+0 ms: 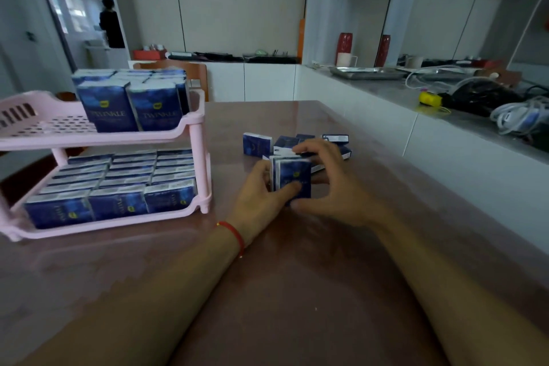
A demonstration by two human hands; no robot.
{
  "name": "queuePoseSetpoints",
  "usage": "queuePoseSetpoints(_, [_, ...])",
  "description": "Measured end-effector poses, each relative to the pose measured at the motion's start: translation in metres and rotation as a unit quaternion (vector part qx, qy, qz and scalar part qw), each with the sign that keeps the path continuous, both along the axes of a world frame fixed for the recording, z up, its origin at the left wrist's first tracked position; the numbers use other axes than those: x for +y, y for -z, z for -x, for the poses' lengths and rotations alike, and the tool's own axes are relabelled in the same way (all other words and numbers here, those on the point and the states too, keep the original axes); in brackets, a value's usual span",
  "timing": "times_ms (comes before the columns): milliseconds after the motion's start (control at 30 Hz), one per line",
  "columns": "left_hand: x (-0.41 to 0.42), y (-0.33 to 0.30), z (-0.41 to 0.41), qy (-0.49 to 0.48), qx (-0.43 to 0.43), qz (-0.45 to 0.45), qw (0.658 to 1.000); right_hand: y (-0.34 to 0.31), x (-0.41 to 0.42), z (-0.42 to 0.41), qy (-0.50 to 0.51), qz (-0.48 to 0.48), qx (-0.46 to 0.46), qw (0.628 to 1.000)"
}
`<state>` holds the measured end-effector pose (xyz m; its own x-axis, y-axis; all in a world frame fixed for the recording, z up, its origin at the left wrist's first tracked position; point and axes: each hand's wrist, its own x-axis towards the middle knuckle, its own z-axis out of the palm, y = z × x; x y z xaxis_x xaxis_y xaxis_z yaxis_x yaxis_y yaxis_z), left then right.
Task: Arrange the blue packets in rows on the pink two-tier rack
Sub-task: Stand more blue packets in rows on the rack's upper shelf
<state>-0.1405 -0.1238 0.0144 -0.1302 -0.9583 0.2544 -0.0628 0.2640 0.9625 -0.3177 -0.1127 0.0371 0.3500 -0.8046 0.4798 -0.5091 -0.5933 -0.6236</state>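
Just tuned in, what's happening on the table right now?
A person is stocking a pink two-tier rack with blue packets. Both hands, left hand and right hand, hold a small upright stack of packets together on the table. A few loose packets lie just behind. The lower tier looks full of rows; the upper tier holds packets only on its right part, the left part still bare.

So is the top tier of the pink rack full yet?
Not full. The blue packets stand only at the right end of the top tier; its perforated floor to their left is bare.
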Motion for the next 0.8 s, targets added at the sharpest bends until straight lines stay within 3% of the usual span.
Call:
queuePoseSetpoints(100, [0.007,-0.006,-0.008,-0.01,-0.044,0.025,0.999,-0.004,0.006,-0.001,-0.06,-0.097,-0.094,0.989])
queuePoseSetpoints(167, [0.015,-0.012,-0.017,0.015,-0.062,0.031,0.997,-0.006,0.009,-0.004,-0.057,-0.098,-0.097,0.989])
queuePoseSetpoints(267, [0.034,-0.018,-0.042,0.055,-0.125,0.06,0.989,-0.013,0.018,-0.017,-0.041,-0.09,-0.058,0.993])
queuePoseSetpoints(400, [0.067,-0.019,-0.097,0.031,-0.217,0.102,0.97,-0.029,0.04,-0.052,-0.077,-0.086,0.029,0.993])
queuePoseSetpoints(533, [0.095,-0.023,-0.142,0.001,-0.249,0.133,0.959,-0.041,0.062,-0.094,-0.09,-0.067,0.119,0.987])
queuePoseSetpoints(800, [0.119,-0.043,-0.199,-0.079,-0.27,0.247,0.927,-0.074,0.08,-0.153,-0.075,-0.027,0.138,0.987])
